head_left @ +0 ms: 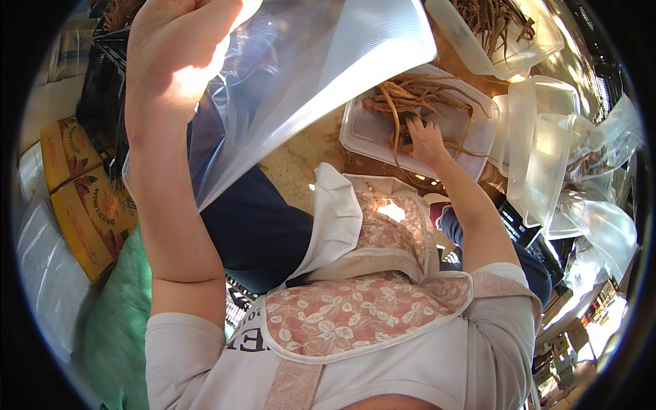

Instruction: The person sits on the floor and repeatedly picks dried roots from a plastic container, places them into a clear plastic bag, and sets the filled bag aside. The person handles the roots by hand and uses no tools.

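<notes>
My left hand [174, 58] is raised at the upper left, its fingers closed on a large clear plastic bag [301, 65] that hangs out to the right. My right hand [426, 142] reaches into a translucent shallow plastic tub [359, 128] holding long brown roots [410, 96]. Its fingers are bent and spread apart, touching the roots, with their tips partly hidden. Below, a floral apron [362, 307] covers my front and lap.
At the top right is another tub of roots [502, 24]. Stacked translucent containers [540, 164] and loose plastic bags [598, 212] line the right. Yellow cartons [82, 212], a black crate [102, 82] and a green sack [113, 321] are on the left.
</notes>
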Action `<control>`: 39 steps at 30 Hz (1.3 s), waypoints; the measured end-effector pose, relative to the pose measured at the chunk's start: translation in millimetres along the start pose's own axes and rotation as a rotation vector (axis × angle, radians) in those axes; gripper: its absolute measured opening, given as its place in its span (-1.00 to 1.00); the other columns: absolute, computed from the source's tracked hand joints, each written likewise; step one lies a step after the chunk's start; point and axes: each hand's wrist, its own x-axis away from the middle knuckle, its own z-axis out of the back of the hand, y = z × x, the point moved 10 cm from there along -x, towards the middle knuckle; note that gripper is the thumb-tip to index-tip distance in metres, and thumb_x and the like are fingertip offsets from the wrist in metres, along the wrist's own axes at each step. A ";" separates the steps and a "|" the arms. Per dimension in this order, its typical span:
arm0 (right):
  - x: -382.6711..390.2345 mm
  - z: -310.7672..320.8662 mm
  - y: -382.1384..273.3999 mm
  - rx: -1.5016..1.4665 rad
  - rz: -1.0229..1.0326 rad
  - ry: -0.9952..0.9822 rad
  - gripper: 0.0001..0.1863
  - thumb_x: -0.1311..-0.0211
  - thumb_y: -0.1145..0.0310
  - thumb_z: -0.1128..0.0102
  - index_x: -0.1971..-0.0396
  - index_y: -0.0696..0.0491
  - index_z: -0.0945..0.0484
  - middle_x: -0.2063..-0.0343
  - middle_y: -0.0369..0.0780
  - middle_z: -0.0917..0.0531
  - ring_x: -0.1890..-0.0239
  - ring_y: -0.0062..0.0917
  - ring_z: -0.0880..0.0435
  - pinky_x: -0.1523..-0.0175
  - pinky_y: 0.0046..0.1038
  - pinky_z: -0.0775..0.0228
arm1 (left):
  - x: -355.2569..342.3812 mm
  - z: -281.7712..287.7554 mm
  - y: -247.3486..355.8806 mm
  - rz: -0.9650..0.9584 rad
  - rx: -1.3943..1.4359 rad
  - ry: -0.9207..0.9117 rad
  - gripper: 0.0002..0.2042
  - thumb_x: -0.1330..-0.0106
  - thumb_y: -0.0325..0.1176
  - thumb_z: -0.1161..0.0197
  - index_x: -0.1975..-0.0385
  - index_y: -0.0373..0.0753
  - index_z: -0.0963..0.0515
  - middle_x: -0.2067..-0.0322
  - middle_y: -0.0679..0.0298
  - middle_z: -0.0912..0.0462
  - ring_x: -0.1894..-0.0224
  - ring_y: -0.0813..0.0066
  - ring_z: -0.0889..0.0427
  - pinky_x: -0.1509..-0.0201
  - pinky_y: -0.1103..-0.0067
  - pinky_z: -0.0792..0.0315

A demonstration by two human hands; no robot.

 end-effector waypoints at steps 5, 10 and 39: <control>13.8 15.9 -11.3 -0.019 0.225 0.067 -0.44 0.35 0.34 -0.34 0.22 0.16 -0.36 0.28 -0.09 -0.46 0.34 -0.26 -0.51 0.16 -0.32 -0.30 | 11.1 -5.2 20.8 -0.048 0.149 0.044 -0.90 -0.06 -0.63 -0.14 0.43 -0.39 -0.55 0.65 0.41 -0.47 0.67 0.77 -0.36 0.64 0.79 -0.15; 42.8 78.9 -4.1 -0.249 0.270 0.054 -0.49 0.30 0.40 -0.27 0.22 0.19 -0.38 0.41 -0.02 -0.55 0.30 -0.18 -0.54 0.16 -0.27 -0.37 | 19.8 -0.1 23.6 0.002 0.183 0.077 -0.89 -0.06 -0.59 -0.16 0.41 -0.38 -0.56 0.61 0.39 -0.50 0.65 0.77 -0.38 0.62 0.80 -0.18; -40.6 55.7 -49.9 -0.100 0.154 0.113 -0.03 0.30 0.37 -0.39 -0.18 0.26 -0.05 0.15 -0.08 -0.45 0.10 -0.29 -0.43 -0.06 -0.25 -0.23 | 29.1 46.8 7.8 0.175 0.413 0.267 -0.90 -0.03 -0.64 -0.15 0.44 -0.39 -0.56 0.69 0.49 -0.40 0.71 0.87 -0.26 0.67 0.85 -0.07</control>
